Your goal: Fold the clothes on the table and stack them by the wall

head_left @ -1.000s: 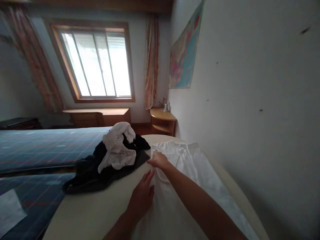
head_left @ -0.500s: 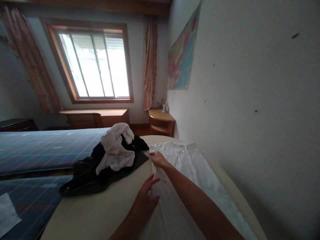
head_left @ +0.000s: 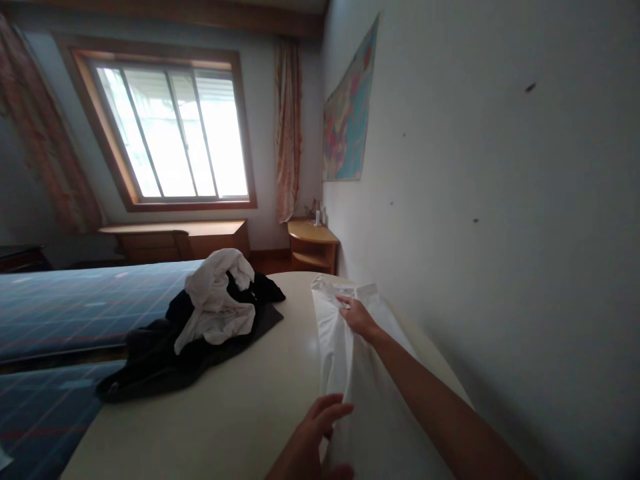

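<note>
A white cloth garment, with what looks like a waistband at its far end, lies lengthwise on a cream table. My right hand pinches its long left side near that end, and the cloth is drawn into a raised fold there. Closer to me, my left hand is at the same side of the garment, fingers stretched out and thumb apart, fingertips at the cloth. Part of this hand is cut off by the bottom edge of the picture.
On the cream tabletop, a white cloth is heaped on a dark garment at left. Blue checked mattresses adjoin the table. A bare wall runs close along the right side. A desk stands under the window.
My right hand has moved right, taking the garment's left side with it into a fold. My left hand has shifted right and nearer to me. The view has turned slightly right.
</note>
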Demonstrator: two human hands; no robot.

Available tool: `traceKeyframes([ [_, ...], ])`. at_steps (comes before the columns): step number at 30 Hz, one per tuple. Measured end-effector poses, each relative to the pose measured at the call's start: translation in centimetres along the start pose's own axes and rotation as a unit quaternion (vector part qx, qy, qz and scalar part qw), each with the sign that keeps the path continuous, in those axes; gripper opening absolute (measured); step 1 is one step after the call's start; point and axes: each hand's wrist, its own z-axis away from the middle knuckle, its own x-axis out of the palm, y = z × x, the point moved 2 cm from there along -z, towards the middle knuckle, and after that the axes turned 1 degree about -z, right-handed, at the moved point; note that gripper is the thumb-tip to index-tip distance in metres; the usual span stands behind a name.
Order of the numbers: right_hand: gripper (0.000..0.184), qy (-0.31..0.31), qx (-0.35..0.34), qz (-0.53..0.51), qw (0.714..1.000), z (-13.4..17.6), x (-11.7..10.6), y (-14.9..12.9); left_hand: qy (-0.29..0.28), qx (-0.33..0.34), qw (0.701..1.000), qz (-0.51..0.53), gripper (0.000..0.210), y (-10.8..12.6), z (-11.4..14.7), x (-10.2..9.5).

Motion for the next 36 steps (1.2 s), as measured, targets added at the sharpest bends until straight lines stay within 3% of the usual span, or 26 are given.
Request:
traceKeyframes([
  [3, 0.057, -0.006, 0.014, 0.038, 0.999, 1.5, -0.8, 1.8, -0.039, 0.004, 0.999, 0.031, 0.071, -1.0, 0.1, 2.0],
  [6, 0.056, -0.005, 0.011, 0.072, 0.997, 3.2, -1.3, 2.5, -0.05, 0.0, 0.999, 0.007, 0.052, -1.1, 0.2, 3.0],
  [9, 0.05, -0.026, -0.038, 0.126, 0.991, 5.2, -2.0, 2.6, -0.043, 0.083, 0.987, -0.134, 0.044, -0.5, -0.1, 2.6],
  [12, 0.057, -0.091, -0.075, 0.225, 0.967, 7.4, -2.6, 2.9, -0.071, 0.141, 0.949, -0.274, 0.058, -0.4, -0.3, 2.1],
  [15, 0.073, -0.153, -0.031, 0.272, 0.95, 9.0, -2.5, 3.7, -0.127, 0.081, 0.93, -0.335, 0.053, -0.8, -0.3, 2.1],
  [18, 0.08, -0.168, -0.013, 0.29, 0.942, 9.5, -1.7, 3.8, -0.17, 0.005, 0.933, -0.319, 0.047, -0.6, -0.3, 1.8],
  [21, 0.082, -0.163, -0.009, 0.302, 0.939, 8.8, -0.5, 3.4, -0.168, -0.047, 0.937, -0.304, 0.051, 0.7, -0.5, 0.7],
  [26, 0.083, -0.159, -0.01, 0.3, 0.94, 6.0, 2.0, 2.3, -0.161, -0.114, 0.919, -0.34, 0.081, 3.1, -0.8, -2.5],
  [32, 0.081, -0.133, -0.018, 0.299, 0.945, 1.8, 5.2, 1.1, -0.098, -0.131, 0.918, -0.361, 0.073, 2.6, -0.6, -6.7],
  [36, 0.076, -0.11, -0.025, 0.295, 0.949, 0.0, 6.2, 0.8, -0.081, -0.154, 0.914, -0.367, 0.064, 2.2, 0.2, -8.5],
])
